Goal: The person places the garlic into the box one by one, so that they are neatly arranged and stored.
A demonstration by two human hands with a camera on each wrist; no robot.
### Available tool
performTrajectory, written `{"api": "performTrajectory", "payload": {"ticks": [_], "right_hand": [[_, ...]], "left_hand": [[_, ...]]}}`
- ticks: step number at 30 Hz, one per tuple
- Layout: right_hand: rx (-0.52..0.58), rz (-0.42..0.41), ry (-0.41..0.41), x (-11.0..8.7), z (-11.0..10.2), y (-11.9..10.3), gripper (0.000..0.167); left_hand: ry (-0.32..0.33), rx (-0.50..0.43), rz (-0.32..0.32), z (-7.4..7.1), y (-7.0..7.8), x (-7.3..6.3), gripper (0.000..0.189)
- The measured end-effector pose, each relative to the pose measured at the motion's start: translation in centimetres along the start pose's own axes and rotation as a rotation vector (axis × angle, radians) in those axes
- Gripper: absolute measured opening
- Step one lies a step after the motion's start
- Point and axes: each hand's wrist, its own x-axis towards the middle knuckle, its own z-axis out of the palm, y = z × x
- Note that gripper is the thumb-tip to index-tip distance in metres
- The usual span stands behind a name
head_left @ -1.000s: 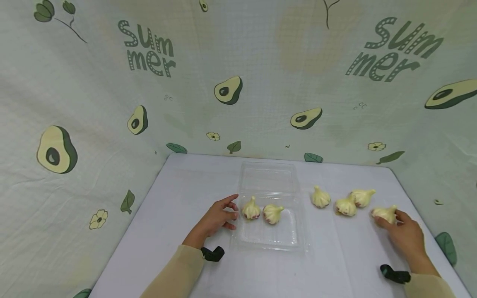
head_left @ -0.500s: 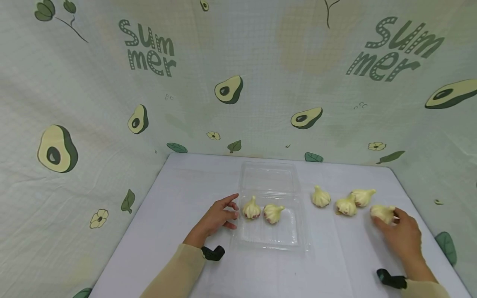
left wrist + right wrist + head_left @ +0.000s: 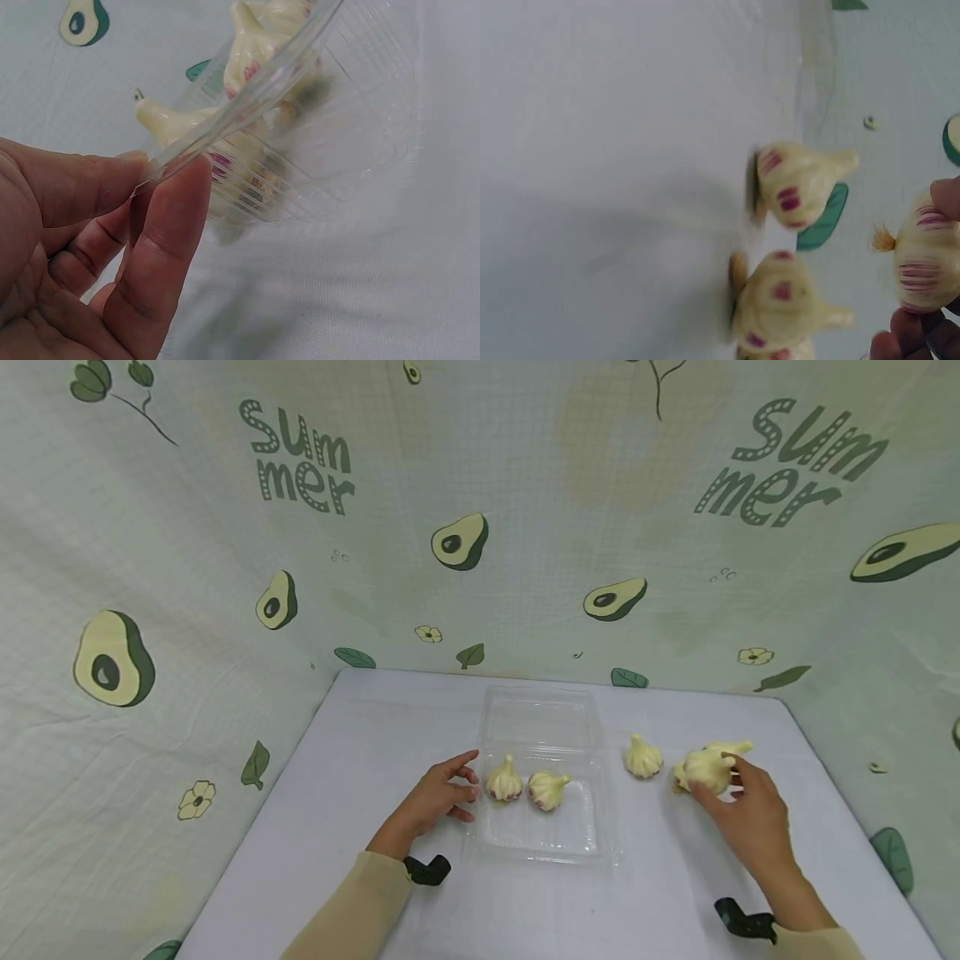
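My left hand point(image 3: 438, 793) pinches the left rim of a clear plastic clamshell box point(image 3: 536, 839) between thumb and fingertips, as the left wrist view shows. Two garlic bulbs, one at the left point(image 3: 506, 781) and another beside it point(image 3: 548, 791), sit inside the box. Over on the right, my right hand point(image 3: 750, 814) holds a garlic bulb point(image 3: 708, 770) above the table by its sides. In the right wrist view, that held bulb point(image 3: 922, 259) shows purple streaks and a dry root tuft. Behind it lie two more bulbs, largely covered in the head view.
Between the box and my right hand stands a single garlic bulb point(image 3: 643, 757). The box's lid point(image 3: 540, 718) lies folded back toward the rear edge of the white table point(image 3: 375, 718). A printed avocado cloth point(image 3: 525, 485) hangs behind and at both sides.
My right hand has lifted the garlic bulb from the far right and carried it left, in front of the paired bulbs. The left hand has stayed at the box.
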Motion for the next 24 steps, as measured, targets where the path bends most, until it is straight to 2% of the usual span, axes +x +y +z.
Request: {"api": "performTrajectory", "payload": {"ticks": [7,12,18,24], "right_hand": [[0.014,-0.186,-0.07,-1.4,3.1,-4.8,0.065],[0.01,-0.235,-0.143,-2.2,4.9,-7.1,0.064],[0.005,-0.258,-0.217,-3.1,6.5,-8.4,0.064],[-0.011,-0.276,-0.213,-3.3,7.8,-8.9,0.063]], "left_hand": [[-0.002,0.0,0.003,-0.1,0.0,0.0,0.074],[-0.01,-0.004,0.009,-0.1,0.0,0.1,0.074],[-0.004,0.003,0.002,-0.1,0.0,0.0,0.074],[-0.001,0.0,0.002,0.0,-0.1,0.0,0.074]]}}
